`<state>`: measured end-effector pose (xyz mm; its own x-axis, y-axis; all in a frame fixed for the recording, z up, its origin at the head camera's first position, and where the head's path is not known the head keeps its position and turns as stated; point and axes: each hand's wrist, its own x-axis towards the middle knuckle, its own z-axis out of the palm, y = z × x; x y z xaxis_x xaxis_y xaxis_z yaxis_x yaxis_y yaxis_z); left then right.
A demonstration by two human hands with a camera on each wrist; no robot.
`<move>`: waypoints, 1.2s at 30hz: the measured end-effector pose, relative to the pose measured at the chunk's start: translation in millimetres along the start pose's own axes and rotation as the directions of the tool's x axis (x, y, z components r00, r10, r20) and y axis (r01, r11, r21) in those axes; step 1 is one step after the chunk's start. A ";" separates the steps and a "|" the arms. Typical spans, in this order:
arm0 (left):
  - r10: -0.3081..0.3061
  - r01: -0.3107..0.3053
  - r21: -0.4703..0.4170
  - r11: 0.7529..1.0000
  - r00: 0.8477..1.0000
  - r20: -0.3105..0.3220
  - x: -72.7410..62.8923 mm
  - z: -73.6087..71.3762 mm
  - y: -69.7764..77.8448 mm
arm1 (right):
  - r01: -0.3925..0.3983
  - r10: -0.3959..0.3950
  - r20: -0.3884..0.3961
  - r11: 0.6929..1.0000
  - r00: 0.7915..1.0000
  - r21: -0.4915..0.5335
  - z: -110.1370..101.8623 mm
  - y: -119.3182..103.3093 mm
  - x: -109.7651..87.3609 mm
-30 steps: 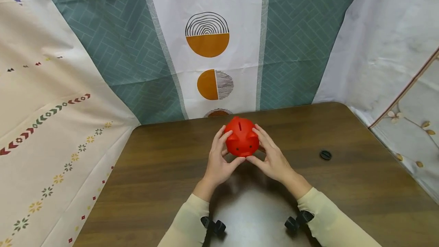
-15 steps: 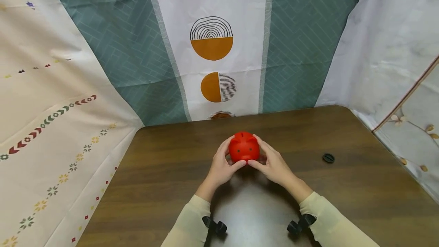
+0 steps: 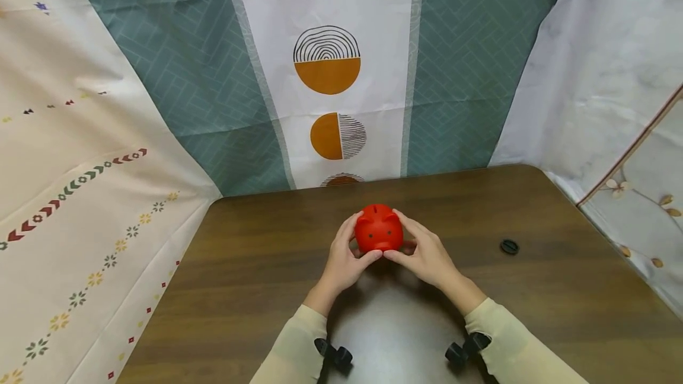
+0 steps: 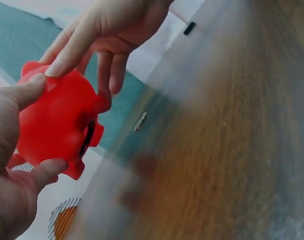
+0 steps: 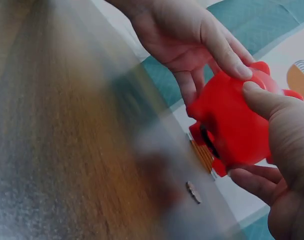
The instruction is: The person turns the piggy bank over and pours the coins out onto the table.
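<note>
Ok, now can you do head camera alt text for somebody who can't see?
A person's left hand and right hand hold a round, red piggy bank over a brown wood-grain table. A small, round black disc lies to the right.

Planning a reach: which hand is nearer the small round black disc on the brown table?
Right. The right hand is left of the black disc, holding one side of the red pig-shaped bank; the left hand holds its opposite side, farther left.
</note>
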<state>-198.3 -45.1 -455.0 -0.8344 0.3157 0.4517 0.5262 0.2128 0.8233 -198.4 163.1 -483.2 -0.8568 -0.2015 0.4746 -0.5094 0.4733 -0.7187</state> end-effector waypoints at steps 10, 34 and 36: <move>-0.008 0.007 0.023 1.000 0.999 0.033 -0.4 0.0 0.6 | -0.015 0.015 -0.014 0.999 1.000 -0.030 1.2 0.5 -2.7; 0.000 -0.003 0.054 0.999 0.999 0.050 1.0 -3.2 -9.9 | -0.054 0.054 -0.032 0.998 0.998 -0.013 7.6 1.3 -1.1; 0.072 -0.074 0.080 0.994 0.997 0.022 2.0 -1.6 -16.1 | 0.024 -0.025 -0.062 1.000 0.998 -0.013 4.5 -2.0 1.1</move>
<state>-208.8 -49.4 -466.9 -0.7904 0.3509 0.5022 0.5977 0.2618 0.7577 -198.7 158.1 -483.6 -0.8374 -0.1599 0.5227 -0.5288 0.4791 -0.7006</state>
